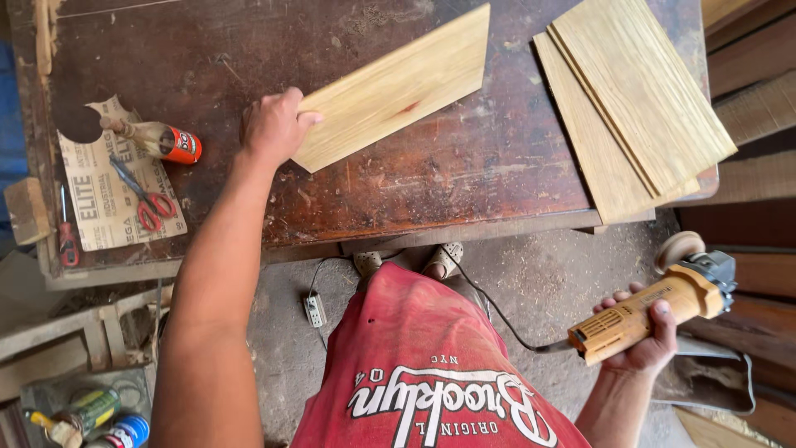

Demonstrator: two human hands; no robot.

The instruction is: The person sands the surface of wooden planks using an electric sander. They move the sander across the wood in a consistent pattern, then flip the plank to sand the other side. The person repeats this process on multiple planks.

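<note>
My left hand (276, 124) rests on the near end of a pale wooden plank (398, 83) that lies at an angle on a dark, worn workbench (464, 174). Its fingers curl over the plank's corner. Low at the right, off the bench, my right hand (643, 332) grips the yellow body of an angle grinder (655, 307). The grinder's sanding disc (680, 247) points up and away, and its black cord runs back toward my legs.
A stack of pale planks (638, 99) overhangs the bench's right corner. At the left lie a glue bottle (162, 141), red-handled scissors (143, 199) and a sheet of sandpaper (99, 195). A power strip (314, 309) sits on the dusty floor. Timber leans at the right.
</note>
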